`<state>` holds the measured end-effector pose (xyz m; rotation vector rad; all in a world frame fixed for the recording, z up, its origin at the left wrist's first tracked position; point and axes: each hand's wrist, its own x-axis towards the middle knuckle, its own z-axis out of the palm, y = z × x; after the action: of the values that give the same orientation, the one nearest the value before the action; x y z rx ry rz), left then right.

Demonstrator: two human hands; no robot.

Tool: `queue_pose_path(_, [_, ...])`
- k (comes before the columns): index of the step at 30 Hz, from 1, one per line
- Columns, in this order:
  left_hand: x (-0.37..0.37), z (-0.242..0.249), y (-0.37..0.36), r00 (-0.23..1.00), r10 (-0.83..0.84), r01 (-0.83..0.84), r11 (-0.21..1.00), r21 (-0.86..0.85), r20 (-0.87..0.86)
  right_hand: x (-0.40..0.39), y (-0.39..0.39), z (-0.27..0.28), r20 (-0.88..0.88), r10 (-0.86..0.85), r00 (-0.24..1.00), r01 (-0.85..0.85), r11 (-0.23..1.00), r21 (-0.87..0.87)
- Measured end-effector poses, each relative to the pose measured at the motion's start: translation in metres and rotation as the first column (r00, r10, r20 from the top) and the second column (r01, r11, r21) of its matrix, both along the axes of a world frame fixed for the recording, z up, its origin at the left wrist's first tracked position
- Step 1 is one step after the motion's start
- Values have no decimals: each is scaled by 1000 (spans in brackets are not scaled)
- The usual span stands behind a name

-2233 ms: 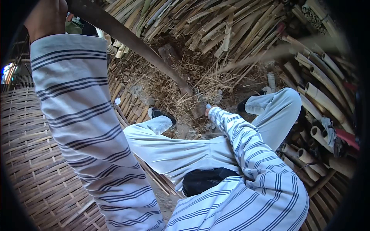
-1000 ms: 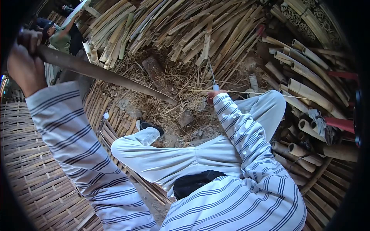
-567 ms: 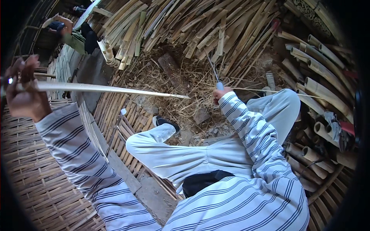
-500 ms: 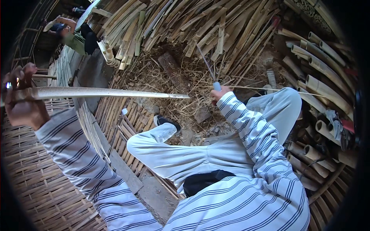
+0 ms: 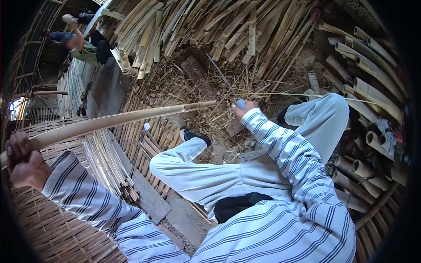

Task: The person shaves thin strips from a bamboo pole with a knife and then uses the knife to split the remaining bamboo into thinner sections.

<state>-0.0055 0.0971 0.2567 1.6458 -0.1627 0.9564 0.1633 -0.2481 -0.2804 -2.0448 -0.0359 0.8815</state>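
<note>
My left hand (image 5: 27, 163) is at the far left with its fingers wrapped round a long bamboo strip (image 5: 114, 120). The strip slants up to the right, and its far end lies near the middle of the view. My right hand (image 5: 244, 109) is closed round the grey handle of a knife (image 5: 222, 78), whose long thin blade points up and to the left. The strip's tip is a short way left of my right hand, apart from it. A thin bamboo sliver (image 5: 280, 93) runs rightward just above my right hand.
Split bamboo (image 5: 197, 22) is heaped at the top. Shavings (image 5: 162, 87) cover the ground before my legs. Bamboo tubes (image 5: 375, 87) lie at the right. Another person (image 5: 90, 50) sits at the upper left. A woven bamboo mat (image 5: 66, 223) lies at lower left.
My left hand has moved down, its fingers now closed round the strip, which slants more. My right hand has shifted slightly left and down, and the blade leans further left. The other person's arm has moved.
</note>
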Motion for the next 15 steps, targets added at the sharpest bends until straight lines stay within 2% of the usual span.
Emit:
queue_pose_path(1, [-3, 0, 6, 1000, 11, -11, 1000, 0, 21, 2, 1, 2, -2, -51, 999, 51, 998, 47])
queue_pose_path(2, [-4, -1, 7, 999, 22, -22, 1000, -1, 43, 7, -1, 17, 81, -6, 997, 9, 999, -37])
queue_pose_path(3, [10, -15, -13, 963, 262, -264, 964, 18, 71, 8, -2, 29, 61, -19, 998, 20, 1000, -14])
queue_pose_path(4, [32, -35, -46, 869, 484, -489, 872, 30, 105, 10, -2, 38, 41, -33, 999, 32, 999, 10])
queue_pose_path(5, [31, -41, -32, 870, 483, -487, 873, 16, 100, 10, -1, 42, 20, -47, 999, 46, 998, 34])
queue_pose_path(6, [34, -48, -28, 870, 483, -485, 874, 1, 95, 8, 2, 36, 96, -23, 995, 26, 999, -24])
queue_pose_path(7, [35, -51, -28, 837, 542, -543, 839, -3, 72, 6, 5, 30, 98, 1, 995, 1, 1000, -24])
queue_pose_path(9, [59, -65, -64, 762, 647, -647, 763, -10, 26, 4, 10, 29, 105, 44, 993, -41, 999, -28])
queue_pose_path(10, [64, -65, -75, 758, 651, -651, 759, -24, 42, -3, 16, 19, 128, 20, 992, -15, 999, -42])
queue_pose_path(13, [89, -70, -109, 701, 703, -701, 710, -62, 121, -18, 24, 28, 98, 98, 990, -101, 994, 28])
queue_pose_path(15, [73, -66, -80, 839, 540, -544, 837, 58, 72, -26, 23, 64, 32, 217, 976, -219, 971, 94])
